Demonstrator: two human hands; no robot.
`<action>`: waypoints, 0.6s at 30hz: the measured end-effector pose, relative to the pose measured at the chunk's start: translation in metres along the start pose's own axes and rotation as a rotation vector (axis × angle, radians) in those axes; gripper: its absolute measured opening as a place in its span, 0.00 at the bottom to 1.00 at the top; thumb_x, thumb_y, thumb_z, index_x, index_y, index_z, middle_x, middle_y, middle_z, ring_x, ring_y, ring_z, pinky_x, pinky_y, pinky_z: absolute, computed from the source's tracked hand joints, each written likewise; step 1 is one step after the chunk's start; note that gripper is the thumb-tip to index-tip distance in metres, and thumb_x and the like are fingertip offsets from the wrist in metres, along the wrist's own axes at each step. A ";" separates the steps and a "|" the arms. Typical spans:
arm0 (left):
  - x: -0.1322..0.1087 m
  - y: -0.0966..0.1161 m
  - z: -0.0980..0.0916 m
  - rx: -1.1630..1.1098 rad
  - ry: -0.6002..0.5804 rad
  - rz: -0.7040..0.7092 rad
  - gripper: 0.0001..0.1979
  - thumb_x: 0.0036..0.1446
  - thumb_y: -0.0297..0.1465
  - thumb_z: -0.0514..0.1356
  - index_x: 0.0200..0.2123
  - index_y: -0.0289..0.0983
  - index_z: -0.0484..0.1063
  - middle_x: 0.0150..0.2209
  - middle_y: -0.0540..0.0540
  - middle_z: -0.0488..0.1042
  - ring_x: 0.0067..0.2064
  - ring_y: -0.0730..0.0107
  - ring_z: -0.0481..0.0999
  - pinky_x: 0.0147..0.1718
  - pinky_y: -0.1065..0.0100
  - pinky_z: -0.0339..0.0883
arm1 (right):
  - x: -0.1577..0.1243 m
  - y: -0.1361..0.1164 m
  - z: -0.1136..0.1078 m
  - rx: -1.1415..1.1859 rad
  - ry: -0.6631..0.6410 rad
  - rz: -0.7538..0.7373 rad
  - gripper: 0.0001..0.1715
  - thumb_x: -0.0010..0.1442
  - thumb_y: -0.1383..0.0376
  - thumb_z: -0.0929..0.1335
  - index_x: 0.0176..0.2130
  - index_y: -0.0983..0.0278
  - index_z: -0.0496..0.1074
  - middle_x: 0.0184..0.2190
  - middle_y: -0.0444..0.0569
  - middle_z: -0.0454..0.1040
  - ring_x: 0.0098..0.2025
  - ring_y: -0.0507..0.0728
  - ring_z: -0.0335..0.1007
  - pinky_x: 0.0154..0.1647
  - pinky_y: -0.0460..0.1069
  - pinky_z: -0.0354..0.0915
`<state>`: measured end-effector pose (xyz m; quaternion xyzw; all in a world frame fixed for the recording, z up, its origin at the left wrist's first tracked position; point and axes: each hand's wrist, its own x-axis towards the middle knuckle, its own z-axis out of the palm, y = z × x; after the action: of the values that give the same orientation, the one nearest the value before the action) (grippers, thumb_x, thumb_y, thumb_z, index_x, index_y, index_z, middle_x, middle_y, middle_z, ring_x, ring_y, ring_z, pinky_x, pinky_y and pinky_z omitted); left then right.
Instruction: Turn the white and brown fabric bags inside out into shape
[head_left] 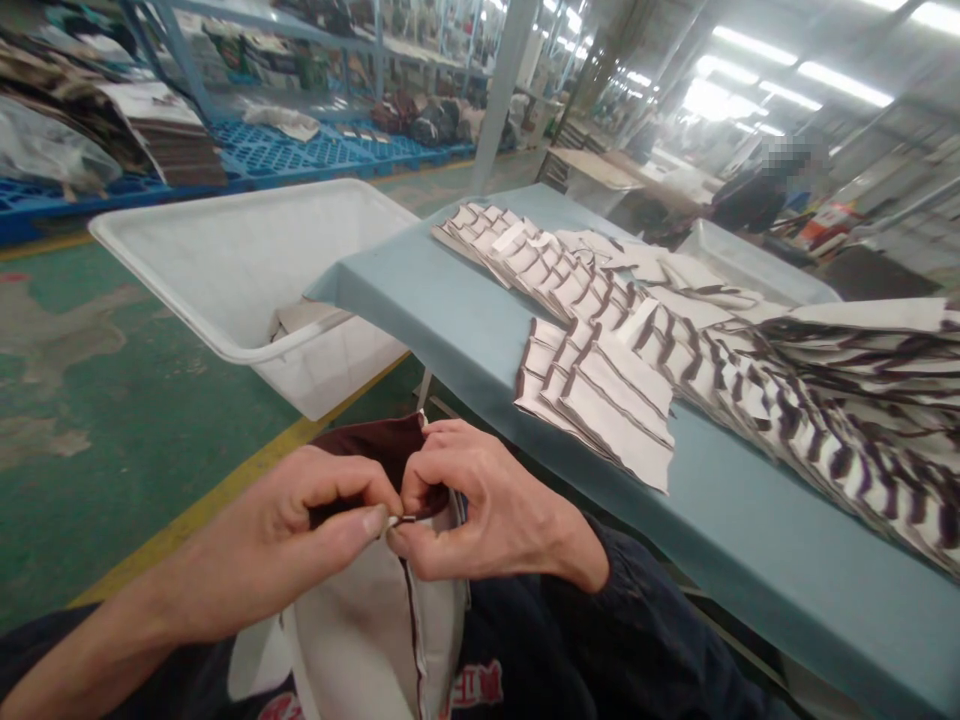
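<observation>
A cream fabric piece (352, 625) with a dark brown lining (375, 440) lies in my lap against my dark clothing. A dark line, a seam or a zipper, runs down it below my fingers. My left hand (322, 515) pinches the piece's edge between thumb and forefinger. Right beside it, my right hand (487, 500) is closed in a pinch on the same edge, the fingertips of both hands nearly touching. Something small and pale with a dark end shows between the fingertips; its kind is too small to tell.
To the right stands a table with a blue-grey cover (450, 310), bearing long overlapping rows of cream pieces with dark edges (600, 400). A white plastic tub (202, 290) stands at its far left end. Behind are blue pallets (262, 150) with stacked goods. A person (757, 190) is in the background.
</observation>
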<state>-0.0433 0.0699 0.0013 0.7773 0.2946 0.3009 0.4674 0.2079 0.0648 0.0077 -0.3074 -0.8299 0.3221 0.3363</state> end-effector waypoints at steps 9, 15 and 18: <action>-0.001 -0.007 -0.004 -0.098 -0.133 -0.157 0.18 0.73 0.39 0.65 0.29 0.41 0.76 0.26 0.54 0.73 0.26 0.72 0.68 0.26 0.75 0.65 | -0.001 0.013 -0.005 -0.008 -0.116 -0.097 0.23 0.76 0.54 0.81 0.34 0.58 0.74 0.29 0.39 0.77 0.33 0.53 0.72 0.46 0.52 0.65; -0.005 -0.013 -0.009 -0.017 -0.095 -0.091 0.22 0.81 0.43 0.64 0.32 0.40 0.79 0.27 0.53 0.76 0.27 0.71 0.71 0.26 0.75 0.67 | -0.003 0.015 -0.006 0.055 -0.130 -0.099 0.24 0.83 0.48 0.78 0.39 0.58 0.77 0.32 0.42 0.80 0.36 0.55 0.75 0.48 0.52 0.69; -0.007 -0.008 -0.012 0.048 -0.067 -0.046 0.18 0.80 0.38 0.65 0.34 0.41 0.82 0.29 0.53 0.81 0.29 0.70 0.77 0.29 0.75 0.70 | -0.005 0.015 -0.006 0.031 -0.092 -0.144 0.20 0.85 0.51 0.76 0.41 0.59 0.78 0.33 0.43 0.82 0.37 0.56 0.76 0.48 0.53 0.70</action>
<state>-0.0580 0.0745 -0.0032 0.7908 0.3037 0.2566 0.4653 0.2196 0.0720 -0.0022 -0.2266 -0.8594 0.3234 0.3250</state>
